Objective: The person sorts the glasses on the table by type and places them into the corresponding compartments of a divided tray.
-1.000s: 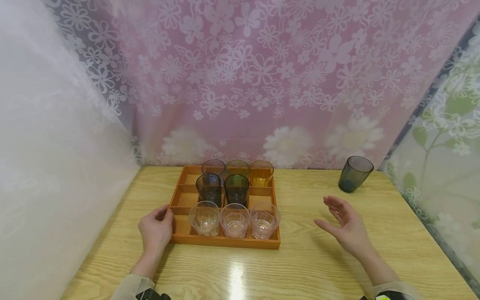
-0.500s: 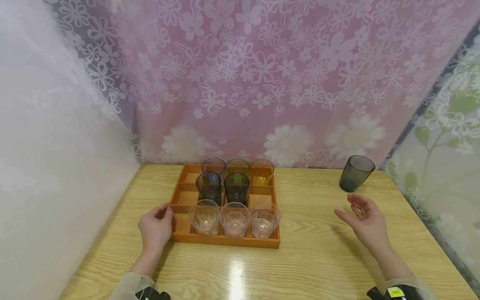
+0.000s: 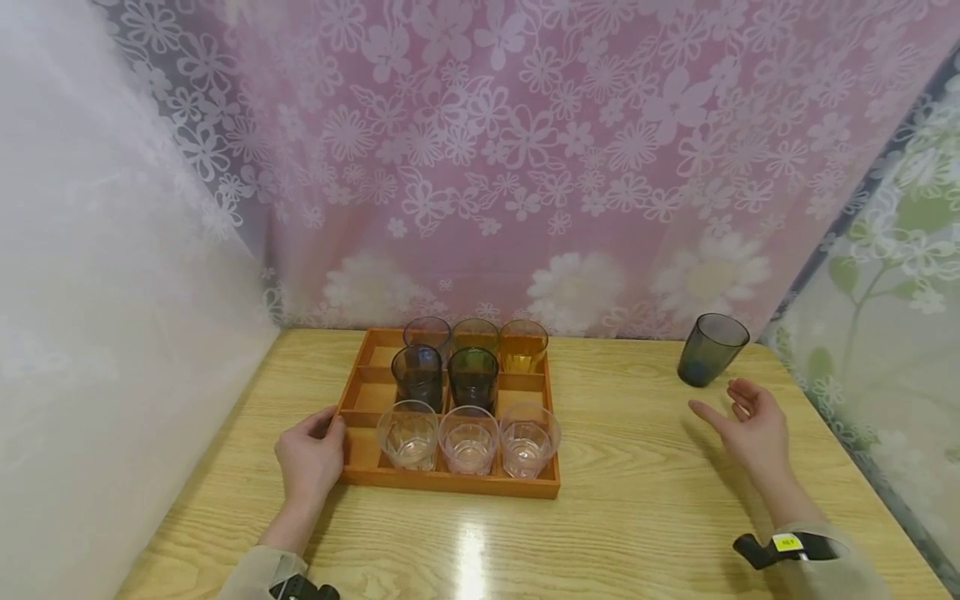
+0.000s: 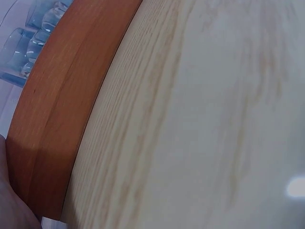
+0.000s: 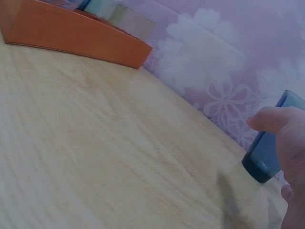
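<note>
Bright even light; glare streak on table (image 3: pixel 471 550); wrist views blurred; edges warped.

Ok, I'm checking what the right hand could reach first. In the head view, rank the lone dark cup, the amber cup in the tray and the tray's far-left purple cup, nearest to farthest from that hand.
From the right hand:
1. Lone dark cup, just beyond the fingers, at the table's back right.
2. Amber cup, tray's back-right compartment.
3. Purple cup, tray's back-left compartment.

The orange tray (image 3: pixel 352 402) of glasses is held at its left edge by the left hand (image 3: pixel 309 460), while the right hand (image 3: pixel 752 426) is spread open far right of the tray, just short of the dark glass (image 3: pixel 709 349).
</note>
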A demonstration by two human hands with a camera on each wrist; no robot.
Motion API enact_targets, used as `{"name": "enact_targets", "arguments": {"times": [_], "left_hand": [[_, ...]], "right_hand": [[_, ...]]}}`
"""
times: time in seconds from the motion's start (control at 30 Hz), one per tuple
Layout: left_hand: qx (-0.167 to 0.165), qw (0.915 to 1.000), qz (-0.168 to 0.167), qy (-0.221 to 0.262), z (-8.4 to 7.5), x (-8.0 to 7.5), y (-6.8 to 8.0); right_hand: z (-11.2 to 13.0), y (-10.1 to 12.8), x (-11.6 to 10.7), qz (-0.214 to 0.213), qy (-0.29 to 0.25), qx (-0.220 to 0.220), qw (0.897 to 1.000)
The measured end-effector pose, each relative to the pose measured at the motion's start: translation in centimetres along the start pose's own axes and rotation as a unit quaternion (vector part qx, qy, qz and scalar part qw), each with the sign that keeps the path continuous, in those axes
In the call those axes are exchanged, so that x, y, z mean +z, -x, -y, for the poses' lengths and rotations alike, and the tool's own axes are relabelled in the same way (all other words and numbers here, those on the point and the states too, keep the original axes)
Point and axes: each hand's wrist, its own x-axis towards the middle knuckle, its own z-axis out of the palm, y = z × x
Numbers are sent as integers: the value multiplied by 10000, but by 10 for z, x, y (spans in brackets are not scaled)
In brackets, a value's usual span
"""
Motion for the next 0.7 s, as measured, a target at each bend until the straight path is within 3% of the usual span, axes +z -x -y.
{"name": "enact_targets", "arguments": {"times": [0.7], "left_hand": [[-38, 10000, -6, 28, -3, -1, 1]], "right_hand": [[3, -72, -1, 255, -285, 449, 9983]]}}
